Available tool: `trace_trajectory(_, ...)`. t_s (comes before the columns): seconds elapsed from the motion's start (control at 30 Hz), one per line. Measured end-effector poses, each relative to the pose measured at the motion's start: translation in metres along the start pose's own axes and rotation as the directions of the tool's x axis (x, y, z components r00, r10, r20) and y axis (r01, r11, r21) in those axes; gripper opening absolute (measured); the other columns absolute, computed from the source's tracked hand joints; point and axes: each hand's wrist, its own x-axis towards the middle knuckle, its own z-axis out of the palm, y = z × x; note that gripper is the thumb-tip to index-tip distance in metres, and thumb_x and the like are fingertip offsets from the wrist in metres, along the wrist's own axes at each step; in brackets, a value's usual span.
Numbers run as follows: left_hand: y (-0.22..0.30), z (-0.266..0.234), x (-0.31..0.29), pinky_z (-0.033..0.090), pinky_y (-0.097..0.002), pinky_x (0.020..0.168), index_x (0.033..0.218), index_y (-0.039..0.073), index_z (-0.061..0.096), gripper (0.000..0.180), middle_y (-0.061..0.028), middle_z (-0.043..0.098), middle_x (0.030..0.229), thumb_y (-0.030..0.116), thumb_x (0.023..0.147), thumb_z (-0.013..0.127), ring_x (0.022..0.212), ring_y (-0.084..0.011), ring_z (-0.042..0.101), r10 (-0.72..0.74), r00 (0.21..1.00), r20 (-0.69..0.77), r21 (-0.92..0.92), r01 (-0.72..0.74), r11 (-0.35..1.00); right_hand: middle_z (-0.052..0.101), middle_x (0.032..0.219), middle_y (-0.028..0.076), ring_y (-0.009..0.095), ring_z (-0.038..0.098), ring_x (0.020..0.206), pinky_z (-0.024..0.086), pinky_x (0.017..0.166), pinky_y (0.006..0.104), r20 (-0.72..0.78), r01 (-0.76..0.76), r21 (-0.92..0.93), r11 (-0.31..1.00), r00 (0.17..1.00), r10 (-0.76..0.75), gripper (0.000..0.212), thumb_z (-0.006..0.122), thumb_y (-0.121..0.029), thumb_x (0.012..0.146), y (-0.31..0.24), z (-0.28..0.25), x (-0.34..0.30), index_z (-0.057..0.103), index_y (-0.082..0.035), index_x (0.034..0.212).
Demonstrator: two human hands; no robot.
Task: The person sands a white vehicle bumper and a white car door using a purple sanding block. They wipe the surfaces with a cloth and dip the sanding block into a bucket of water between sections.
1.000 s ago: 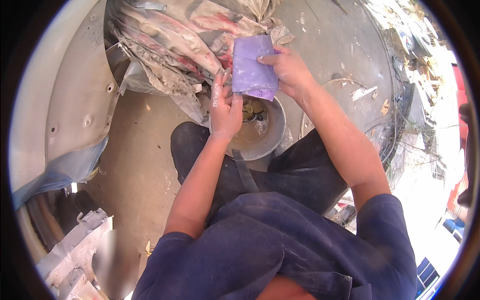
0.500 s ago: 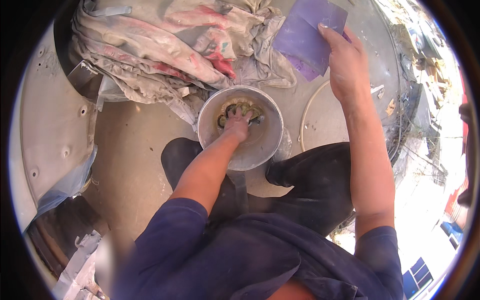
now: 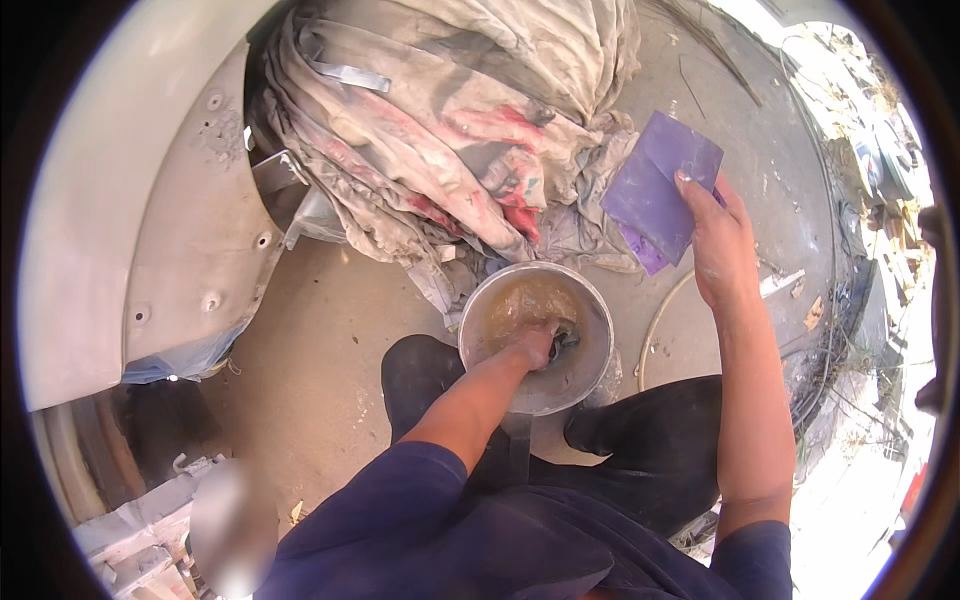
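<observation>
My left hand [image 3: 537, 343] reaches down into a round pale bucket [image 3: 597, 350] between my knees. Its fingers are closed on a dark, wet rag-like bundle [image 3: 568, 340], partly hidden by the hand, at the right side of the murky brownish water [image 3: 530, 298]. To the right and higher up, my right hand [image 3: 725, 245] holds purple sheets that look like sandpaper [image 3: 660, 185], pinched between thumb and fingers. The sheets overlap, and a brighter purple corner shows below. They are held in front of the edge of a stained cloth.
A large crumpled beige cloth [image 3: 450, 120] with red stains lies beyond the bucket. At the left stands a pale curved car-body panel [image 3: 190, 220] with holes. A thin hose [image 3: 655, 330] curves along the floor to the right, near scattered debris [image 3: 870, 330].
My left hand has shifted to the right side of the bucket, its spread fingers now closed on the dark bundle. The whole view has swung, with the scene moving right and down.
</observation>
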Motion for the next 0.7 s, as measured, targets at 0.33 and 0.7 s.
trace_trajectory(0.33,0.015,-0.213,-0.158,0.058,-0.0547,0.098,0.137,0.007,0.072,0.052,-0.0263,0.079,0.115,0.017,0.085,0.076,0.113,-0.0491,0.074,0.433,0.898,-0.074,-0.052,-0.437,0.898,0.074,0.146,0.009,0.019,0.067,0.129,0.047,0.118,0.0336,0.052,0.13,0.051,0.99,0.99,-0.132,0.048,0.062,-0.019,0.117,0.005,0.02,0.032,0.062,0.006,0.158)
trace_trajectory(0.7,0.094,-0.515,-0.499,0.052,-0.0272,0.085,0.115,0.0,0.07,0.04,0.0004,0.065,0.104,-0.005,0.078,0.056,0.096,-0.0102,0.058,0.532,0.478,-0.699,0.389,-0.37,0.844,0.067,0.155,0.026,0.041,0.065,0.145,0.048,0.123,0.0458,0.152,0.625,-0.38,0.682,0.769,-0.62,0.055,0.055,-0.006,0.112,0.01,0.083,0.049,0.054,-0.002,0.166)
